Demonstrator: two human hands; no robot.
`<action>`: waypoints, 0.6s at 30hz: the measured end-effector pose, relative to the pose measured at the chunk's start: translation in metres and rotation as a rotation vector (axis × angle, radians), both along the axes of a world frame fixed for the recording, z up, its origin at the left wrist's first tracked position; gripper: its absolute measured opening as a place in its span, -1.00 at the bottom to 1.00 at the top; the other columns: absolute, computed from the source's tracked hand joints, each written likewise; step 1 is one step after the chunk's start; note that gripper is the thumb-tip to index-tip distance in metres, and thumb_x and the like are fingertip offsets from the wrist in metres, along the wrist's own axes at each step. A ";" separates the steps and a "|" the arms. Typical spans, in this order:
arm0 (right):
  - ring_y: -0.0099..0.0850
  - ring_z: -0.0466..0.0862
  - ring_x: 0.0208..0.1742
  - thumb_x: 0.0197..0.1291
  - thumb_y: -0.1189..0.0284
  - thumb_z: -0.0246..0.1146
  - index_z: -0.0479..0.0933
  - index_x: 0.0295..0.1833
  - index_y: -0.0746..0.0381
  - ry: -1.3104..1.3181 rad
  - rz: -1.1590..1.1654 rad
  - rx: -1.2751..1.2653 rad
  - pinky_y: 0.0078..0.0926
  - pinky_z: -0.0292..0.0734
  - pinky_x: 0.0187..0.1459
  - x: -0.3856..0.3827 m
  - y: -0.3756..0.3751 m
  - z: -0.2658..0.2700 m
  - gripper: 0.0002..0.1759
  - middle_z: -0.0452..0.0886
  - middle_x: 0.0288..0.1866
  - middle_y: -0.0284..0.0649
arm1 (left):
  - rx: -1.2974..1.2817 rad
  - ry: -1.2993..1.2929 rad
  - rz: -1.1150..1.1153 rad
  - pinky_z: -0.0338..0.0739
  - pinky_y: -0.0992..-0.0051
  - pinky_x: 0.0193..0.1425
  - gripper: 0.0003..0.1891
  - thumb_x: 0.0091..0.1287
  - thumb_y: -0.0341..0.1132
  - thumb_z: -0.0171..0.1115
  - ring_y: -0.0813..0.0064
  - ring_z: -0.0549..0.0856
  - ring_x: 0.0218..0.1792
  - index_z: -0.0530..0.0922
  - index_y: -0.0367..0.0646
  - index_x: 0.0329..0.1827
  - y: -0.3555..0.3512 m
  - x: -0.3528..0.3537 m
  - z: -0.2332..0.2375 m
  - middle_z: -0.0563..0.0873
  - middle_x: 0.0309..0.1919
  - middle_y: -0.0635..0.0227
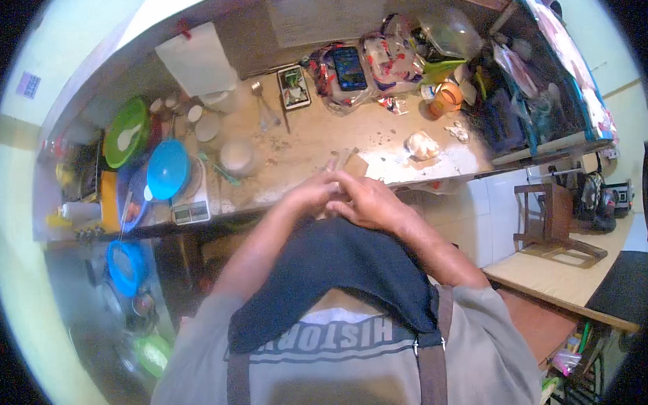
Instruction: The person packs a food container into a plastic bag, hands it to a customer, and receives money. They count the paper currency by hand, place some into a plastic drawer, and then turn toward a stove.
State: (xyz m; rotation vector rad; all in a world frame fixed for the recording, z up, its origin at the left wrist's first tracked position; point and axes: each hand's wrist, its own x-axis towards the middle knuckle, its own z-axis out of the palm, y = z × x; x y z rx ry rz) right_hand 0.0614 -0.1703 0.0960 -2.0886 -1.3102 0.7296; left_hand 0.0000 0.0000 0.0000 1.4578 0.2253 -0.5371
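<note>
The left hand (311, 194) and right hand (372, 202) meet at the desk's (318, 135) near edge, apparently pausing; whether they pinch anything, I cannot tell. Reaching the pale lump (423, 146) calls for parting them.

The strainer (169, 169) is blue, the bowl (127, 132) green, the apron straps (432, 374) plain brown.

Worktable (315, 142), viewed from its front edge. Front left: a scale (192, 211), with a bowl (169, 169) behind it. Rear, left to right: a fork (258, 90), a phone (293, 88), then plastic packages (392, 61), a second phone (348, 68) lying on them. Right: dough (423, 146) before a cup (446, 99); farther right, a shelf (537, 74).
</note>
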 end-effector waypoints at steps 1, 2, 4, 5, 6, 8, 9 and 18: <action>-0.09 0.64 -0.12 0.14 0.13 0.25 0.28 0.13 0.16 0.103 -0.066 0.039 -0.14 0.51 -0.08 0.003 -0.001 -0.006 -0.46 0.62 -0.14 -0.02 | 0.027 0.066 0.028 0.34 0.39 0.23 -0.27 0.17 -0.19 0.27 0.41 0.45 0.15 0.13 -0.14 0.37 0.000 -0.002 0.019 0.32 0.26 0.23; -0.11 0.65 -0.14 0.12 0.13 0.26 0.29 0.12 0.17 0.207 -0.131 0.078 -0.17 0.52 -0.09 0.006 -0.002 -0.012 -0.46 0.62 -0.16 0.00 | 0.053 0.133 0.057 0.35 0.40 0.24 -0.37 0.21 -0.16 0.23 0.43 0.42 0.20 0.27 -0.18 0.32 0.001 -0.005 0.026 0.26 0.30 0.24; -0.12 0.65 -0.15 0.12 0.13 0.27 0.29 0.11 0.18 0.266 -0.204 0.125 -0.20 0.52 -0.11 0.010 -0.016 -0.026 -0.45 0.61 -0.18 0.00 | 0.058 -0.011 0.127 0.38 0.40 0.18 -0.41 0.18 -0.19 0.24 0.41 0.47 0.12 0.32 -0.22 0.26 -0.005 -0.019 0.006 0.41 0.15 0.22; -0.12 0.65 -0.15 0.11 0.13 0.27 0.30 0.11 0.19 0.302 -0.265 0.170 -0.24 0.52 -0.12 0.012 -0.019 -0.030 -0.45 0.61 -0.20 0.01 | 0.058 -0.178 0.209 0.41 0.40 0.12 -0.44 0.16 -0.21 0.25 0.39 0.51 0.04 0.38 -0.25 0.20 -0.002 -0.022 -0.006 0.56 0.00 0.20; -0.13 0.64 -0.15 0.10 0.12 0.28 0.31 0.10 0.22 0.303 -0.259 0.185 -0.27 0.52 -0.11 0.014 -0.015 -0.033 -0.43 0.60 -0.21 0.01 | 0.265 -0.302 0.142 0.44 0.40 0.09 -0.31 0.13 -0.22 0.31 0.38 0.52 0.04 0.24 -0.27 0.29 0.001 -0.017 -0.008 0.57 -0.01 0.17; -0.15 0.62 -0.11 0.10 0.13 0.28 0.30 0.11 0.23 0.300 -0.224 0.173 -0.28 0.50 -0.07 0.021 -0.010 -0.032 -0.42 0.59 -0.17 0.00 | 0.083 -0.147 0.245 0.43 0.41 0.09 -0.28 0.12 -0.25 0.32 0.38 0.53 0.04 0.19 -0.25 0.32 -0.009 -0.014 -0.006 0.56 0.02 0.18; -0.18 0.59 -0.06 0.10 0.14 0.28 0.30 0.13 0.24 0.292 -0.174 0.168 -0.29 0.48 -0.03 0.028 -0.005 -0.032 -0.41 0.57 -0.12 -0.01 | -0.088 0.007 0.357 0.43 0.42 0.10 -0.25 0.12 -0.28 0.33 0.38 0.53 0.03 0.14 -0.23 0.35 -0.012 -0.011 -0.005 0.54 0.05 0.18; -0.19 0.60 -0.07 0.13 0.10 0.23 0.40 0.07 0.23 0.157 -0.233 0.268 -0.30 0.46 -0.01 0.093 0.025 -0.085 -0.48 0.59 -0.14 -0.03 | 0.210 -0.244 0.651 0.51 0.52 -0.21 -0.77 0.24 -0.39 0.10 0.51 0.58 -0.32 0.37 -0.11 -0.05 -0.004 0.068 -0.060 0.60 -0.32 0.36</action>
